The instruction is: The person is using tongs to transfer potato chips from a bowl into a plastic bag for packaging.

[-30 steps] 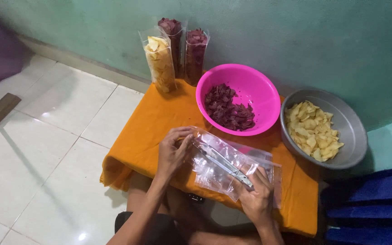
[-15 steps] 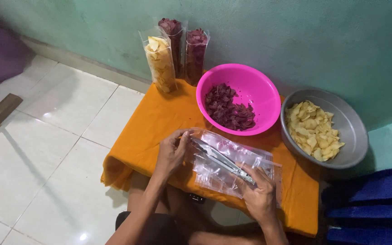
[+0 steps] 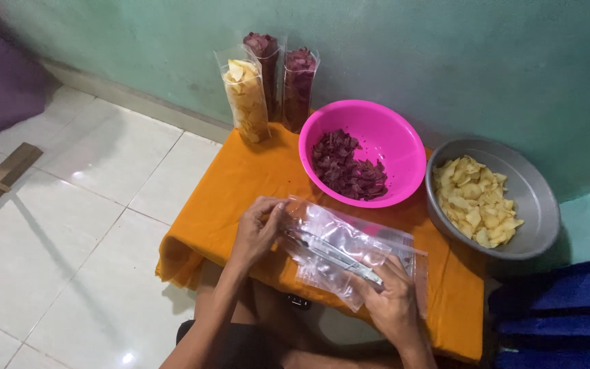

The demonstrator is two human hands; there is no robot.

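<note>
You are sitting at a low table covered with an orange cloth [image 3: 240, 184]. Your left hand [image 3: 257, 229] is pinching the left end of a pile of clear plastic bags [image 3: 349, 249] between its fingertips. Your right hand [image 3: 394, 304] is lying on the right end of the same pile, with its fingers pressing down on the plastic. The bags are lying near the front edge of the tabletop, right between your two hands.

Behind the bags, a pink bowl [image 3: 390, 133] is holding dark red chips [image 3: 346, 167]. At the right edge, a grey metal bowl [image 3: 527, 184] is holding yellow chips [image 3: 476, 201]. At the back left corner, three tall filled bags are standing upright against the green wall: one yellow bag [image 3: 246, 99] and two dark red bags [image 3: 285, 78].
</note>
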